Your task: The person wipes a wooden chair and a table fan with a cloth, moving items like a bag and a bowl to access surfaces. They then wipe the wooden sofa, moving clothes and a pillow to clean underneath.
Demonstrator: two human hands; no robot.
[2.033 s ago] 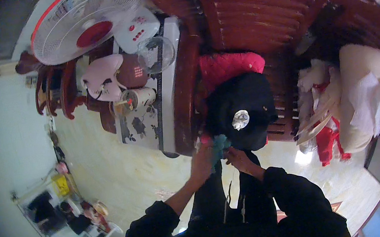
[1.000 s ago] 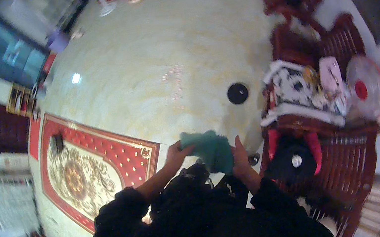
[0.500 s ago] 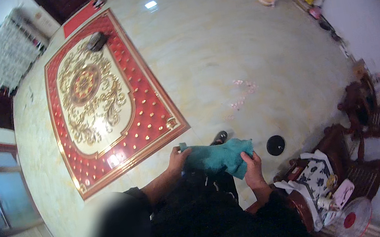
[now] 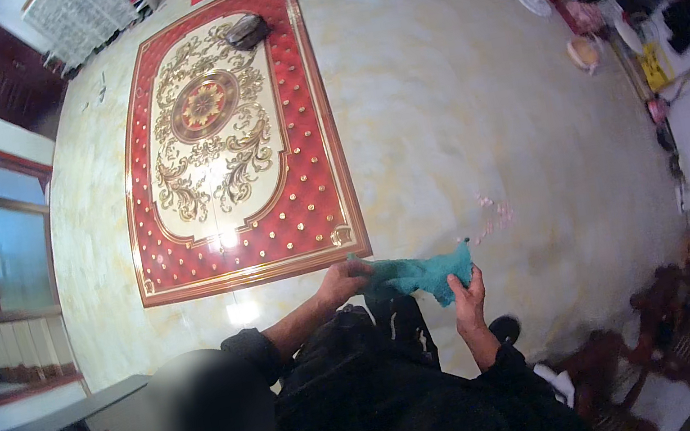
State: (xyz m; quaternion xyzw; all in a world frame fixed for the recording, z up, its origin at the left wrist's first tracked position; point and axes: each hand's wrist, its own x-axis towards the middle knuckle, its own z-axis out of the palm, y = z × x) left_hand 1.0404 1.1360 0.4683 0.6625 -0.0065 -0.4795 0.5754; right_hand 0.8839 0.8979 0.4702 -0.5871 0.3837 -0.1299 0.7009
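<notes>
Both grips (image 4: 344,281) (image 4: 470,299) spread teal cloth (image 4: 417,274), earlier bunched.

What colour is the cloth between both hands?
The cloth is teal green, seen best in the head view.

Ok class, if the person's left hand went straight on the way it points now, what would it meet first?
The green cloth, whose left end the left hand holds. Past that, the line seems to run out over the pale floor, though one view leaves depth unclear.
</notes>
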